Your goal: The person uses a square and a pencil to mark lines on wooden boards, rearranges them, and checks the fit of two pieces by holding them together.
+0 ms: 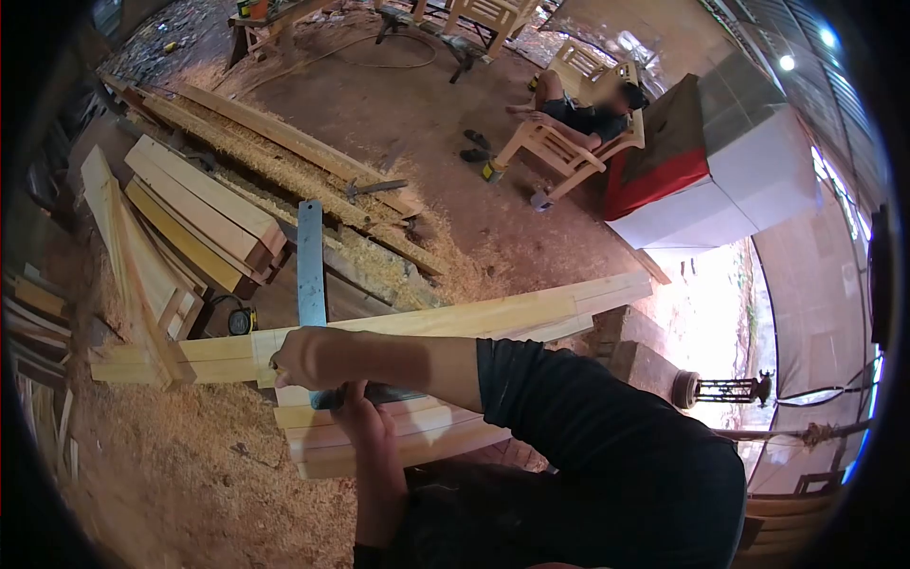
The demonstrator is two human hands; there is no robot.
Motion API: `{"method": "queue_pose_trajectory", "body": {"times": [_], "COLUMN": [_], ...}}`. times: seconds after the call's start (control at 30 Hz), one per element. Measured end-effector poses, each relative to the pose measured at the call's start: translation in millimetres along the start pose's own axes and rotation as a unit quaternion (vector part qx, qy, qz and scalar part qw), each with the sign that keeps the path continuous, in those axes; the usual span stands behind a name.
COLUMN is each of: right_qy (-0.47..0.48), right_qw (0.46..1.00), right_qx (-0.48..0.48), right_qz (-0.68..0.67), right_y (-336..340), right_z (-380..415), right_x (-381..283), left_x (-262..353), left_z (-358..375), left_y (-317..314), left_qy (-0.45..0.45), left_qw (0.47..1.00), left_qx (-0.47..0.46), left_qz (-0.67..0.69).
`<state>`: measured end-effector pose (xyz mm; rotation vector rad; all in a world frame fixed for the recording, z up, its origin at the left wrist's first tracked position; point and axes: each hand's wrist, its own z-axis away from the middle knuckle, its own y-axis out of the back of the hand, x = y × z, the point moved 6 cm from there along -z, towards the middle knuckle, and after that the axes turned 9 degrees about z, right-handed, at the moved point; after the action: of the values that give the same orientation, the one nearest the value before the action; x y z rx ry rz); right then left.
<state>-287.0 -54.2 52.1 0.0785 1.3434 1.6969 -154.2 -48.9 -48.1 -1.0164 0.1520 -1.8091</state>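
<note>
Metal square (311,270): laid across the pale boards (427,322), blade projecting past their far edge. Left hand (365,417): apparently grasping the near part of the square. Right hand (301,358): bent over the boards at the blade, closure and contents impossible to tell. Step in hand, by judgement: aligning or marking along the square. Next move: probably calling for firm pressure, without slip. Just beside the boards: tape measure (242,321). Across their left end: slanted plank (139,284), a possible obstruction. Farther out: stacked timber (204,194), hammer-like tool (377,187). Well apart: seated person (602,123).
</note>
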Motion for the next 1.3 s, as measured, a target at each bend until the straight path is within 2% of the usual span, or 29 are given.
{"method": "queue_pose_trajectory", "body": {"times": [0.13,0.27,0.37,0.43,0.53,0.57,0.63,0.67,0.73,0.77,0.87,0.9,0.93,0.97,1.03,1.1,1.17,1.3], "right_qy": [-0.050,-0.021,-0.001,0.033,0.005,-0.024,0.032,0.058,-0.037,-0.051,-0.100,-0.184,-0.267,-0.266,-0.268,-0.210,-0.157,-0.180], "right_qw": [0.998,0.998,0.999,0.997,0.998,0.991,0.966,0.944,0.946,0.933,0.867,0.867,0.861,0.855,0.835,0.832,0.832,0.811], "right_qx": [0.014,0.042,0.051,0.074,0.046,0.061,0.193,0.259,0.289,0.338,0.488,0.462,0.431,0.446,0.467,0.498,0.519,0.535], "right_qz": [-0.043,-0.042,-0.004,-0.011,-0.037,-0.116,-0.171,-0.195,-0.145,-0.117,-0.034,-0.030,-0.026,0.020,0.111,0.122,0.117,0.151], "right_y": [8,18,0,-12,-14,-5,6,10,12,20,24,37,47,46,38,25,23,9], "right_z": [-9,5,4,10,29,44,80,104,158,195,295,336,371,385,407,397,382,374], "right_x": [15,12,-7,-17,-22,-19,0,11,37,46,81,77,69,60,43,8,-25,-48], "left_x": [9,9,-4,-5,-10,-13,-25,-24,-9,1,26,33,36,38,37,38,21,5], "left_z": [12,12,-3,-2,-6,-19,-57,-55,-23,2,41,52,62,72,90,99,77,73], "left_y": [-9,-7,8,11,18,30,65,62,35,16,42,52,61,64,61,53,54,37], "left_qy": [0.016,0.030,-0.011,0.011,0.007,-0.002,-0.018,-0.007,0.035,0.066,0.084,0.069,0.055,0.041,0.085,0.139,0.151,0.222], "left_qw": [0.999,0.997,1.000,0.999,0.999,0.998,0.993,0.993,0.994,0.994,0.988,0.981,0.972,0.961,0.929,0.882,0.825,0.727], "left_qx": [0.028,0.058,0.017,0.007,-0.043,-0.061,-0.096,-0.099,-0.096,-0.087,-0.085,-0.120,-0.155,-0.187,-0.240,-0.306,-0.347,-0.415], "left_qz": [-0.028,-0.052,0.021,0.031,0.009,-0.016,-0.072,-0.069,-0.028,0.010,-0.098,-0.134,-0.168,-0.201,-0.267,-0.329,-0.420,-0.500]}}
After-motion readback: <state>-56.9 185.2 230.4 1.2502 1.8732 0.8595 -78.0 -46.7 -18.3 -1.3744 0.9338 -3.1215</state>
